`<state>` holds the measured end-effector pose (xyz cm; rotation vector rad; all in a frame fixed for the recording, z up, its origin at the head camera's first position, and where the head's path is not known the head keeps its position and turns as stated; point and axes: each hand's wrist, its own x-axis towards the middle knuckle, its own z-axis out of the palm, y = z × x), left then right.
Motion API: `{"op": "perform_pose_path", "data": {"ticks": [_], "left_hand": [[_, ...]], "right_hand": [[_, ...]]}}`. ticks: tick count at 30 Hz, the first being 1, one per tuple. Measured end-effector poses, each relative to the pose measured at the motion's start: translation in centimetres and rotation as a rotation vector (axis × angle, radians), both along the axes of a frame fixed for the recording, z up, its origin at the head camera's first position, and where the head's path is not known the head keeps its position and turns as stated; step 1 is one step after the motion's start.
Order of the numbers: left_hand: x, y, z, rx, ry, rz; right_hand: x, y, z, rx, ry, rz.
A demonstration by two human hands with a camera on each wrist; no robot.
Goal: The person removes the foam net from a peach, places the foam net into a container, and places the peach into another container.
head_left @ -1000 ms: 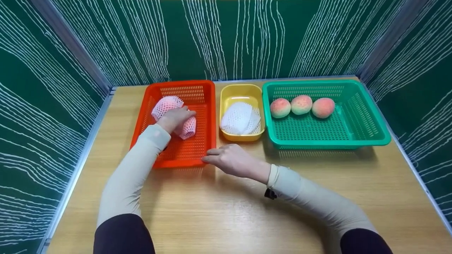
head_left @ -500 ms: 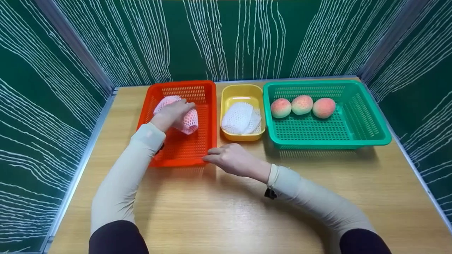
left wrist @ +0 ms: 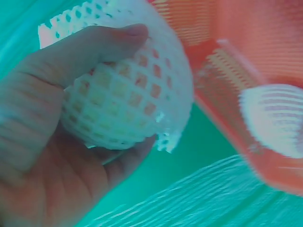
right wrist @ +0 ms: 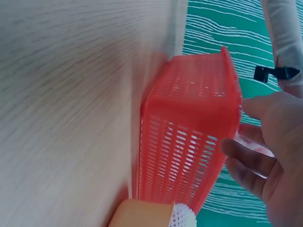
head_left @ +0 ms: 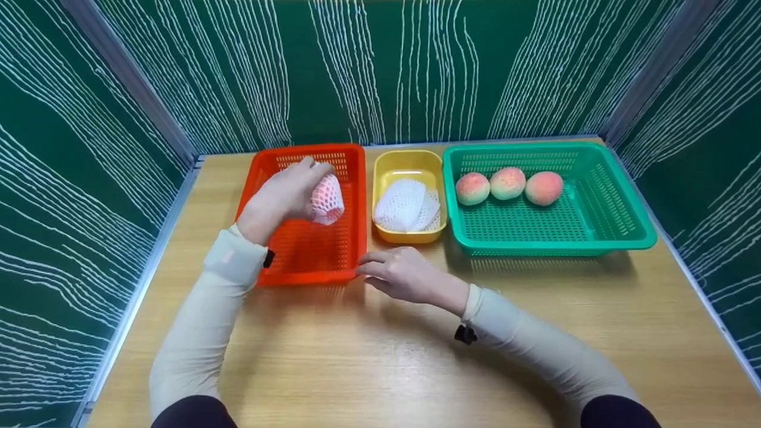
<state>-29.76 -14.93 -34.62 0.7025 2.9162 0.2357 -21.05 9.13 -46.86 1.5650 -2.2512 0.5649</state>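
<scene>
My left hand point(head_left: 285, 193) grips a peach in pink netting point(head_left: 327, 199) over the back part of the red basket point(head_left: 309, 277). In the left wrist view, the thumb of this hand point(left wrist: 52, 137) lies across the netted peach point(left wrist: 118, 90) and fingers curl beneath it. At the basket's near right corner, my right hand point(head_left: 410, 273) holds the rim. The right wrist view has this hand point(right wrist: 270, 146) with fingertips at the rim of the red basket point(right wrist: 189, 109).
A yellow tray point(head_left: 410, 236) with white foam nets point(head_left: 401, 205) stands beside the red basket. Right of it is a green basket point(head_left: 553, 244) with three peaches point(head_left: 472, 188) point(head_left: 508, 182) point(head_left: 544, 188) along its back left part. Green, white-streaked panels point(head_left: 386, 71) enclose the table.
My left hand has risen slightly and shifted right with the netted peach, which hung lower and further left before. The right hand stays at the basket corner. The head view has tilted a little.
</scene>
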Motion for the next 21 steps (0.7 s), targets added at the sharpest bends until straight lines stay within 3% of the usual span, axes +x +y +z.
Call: {"op": "perform_pose_path", "data": {"ticks": [4,9,16,21], "left_hand": [[2.8,1.1,1.8,0.015,0.07,-0.006],[6.0,2.4,2.9,0.056,0.135,0.014],[9.6,4.0,3.0,0.152,0.171,0.035],[11.4,6.0,2.4,0.201,0.179,-0.01]], "right_hand": [[0.5,1.5,0.3,-0.035,-0.024,-0.024],[1.4,3.7,0.5,-0.071,-0.029,-0.074],[2.6,6.0,0.5,-0.14,-0.041,-0.127],[3.4,7.3,0.1,-0.22,-0.023,-0.132]]}}
